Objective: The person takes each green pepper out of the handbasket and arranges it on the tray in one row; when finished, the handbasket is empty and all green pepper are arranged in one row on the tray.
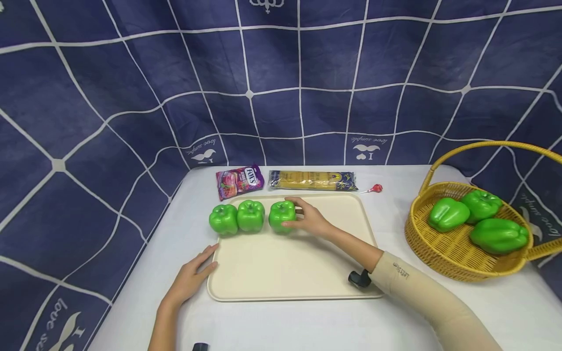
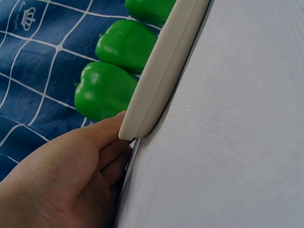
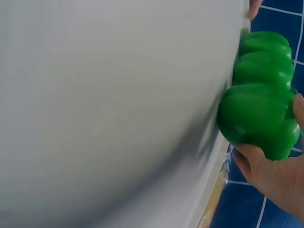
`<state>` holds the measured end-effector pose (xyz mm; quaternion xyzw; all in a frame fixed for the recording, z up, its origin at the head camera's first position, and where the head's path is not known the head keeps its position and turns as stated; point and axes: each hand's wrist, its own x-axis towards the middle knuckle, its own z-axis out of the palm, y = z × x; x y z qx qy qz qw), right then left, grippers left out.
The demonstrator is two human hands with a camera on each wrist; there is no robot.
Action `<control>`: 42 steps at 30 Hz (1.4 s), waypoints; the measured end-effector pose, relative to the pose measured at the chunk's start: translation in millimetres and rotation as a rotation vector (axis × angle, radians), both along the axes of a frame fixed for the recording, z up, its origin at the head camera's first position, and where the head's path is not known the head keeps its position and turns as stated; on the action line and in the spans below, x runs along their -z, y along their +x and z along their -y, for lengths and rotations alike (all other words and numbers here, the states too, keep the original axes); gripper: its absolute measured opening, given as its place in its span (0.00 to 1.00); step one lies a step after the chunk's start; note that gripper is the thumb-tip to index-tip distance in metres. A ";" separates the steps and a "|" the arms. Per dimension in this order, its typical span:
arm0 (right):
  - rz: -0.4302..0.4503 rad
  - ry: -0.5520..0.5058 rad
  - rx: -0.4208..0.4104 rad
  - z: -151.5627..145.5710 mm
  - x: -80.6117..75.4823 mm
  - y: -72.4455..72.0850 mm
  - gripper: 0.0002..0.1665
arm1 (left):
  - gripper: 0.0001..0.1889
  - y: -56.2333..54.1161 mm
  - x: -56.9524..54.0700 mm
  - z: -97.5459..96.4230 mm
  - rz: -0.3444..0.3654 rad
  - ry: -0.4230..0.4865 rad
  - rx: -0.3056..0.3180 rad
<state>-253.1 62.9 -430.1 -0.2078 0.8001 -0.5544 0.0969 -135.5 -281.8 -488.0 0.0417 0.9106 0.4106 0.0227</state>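
Note:
My right hand (image 1: 311, 220) holds a green bell pepper (image 1: 281, 216) over the back of the cream tray (image 1: 290, 263), thumb and fingers around its sides. Two more green bell peppers stand to its left: a middle pepper (image 1: 250, 216) and an outer pepper (image 1: 224, 219) at the tray's back left corner. The right wrist view shows the gripped pepper (image 3: 259, 116) between my thumb and fingers. At the tray's left edge rests my left hand (image 1: 191, 278), fingers extended. In the left wrist view, the left thumb (image 2: 102, 130) touches the tray rim (image 2: 152, 90).
A yellow wicker basket (image 1: 417, 243) with a tall handle stands at right, holding three green bell peppers (image 1: 449, 214). Behind the tray lie a Fox's candy bag (image 1: 239, 182), a long yellow-and-blue packet (image 1: 312, 180) and a red lollipop (image 1: 376, 188). A blue checked curtain (image 1: 325, 63) hangs behind the table.

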 end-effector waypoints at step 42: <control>-0.460 0.354 0.456 -215.9 -52.6 50.1 0.51 | 0.28 -0.7 -0.1 -1.1 0.008 0.003 -0.001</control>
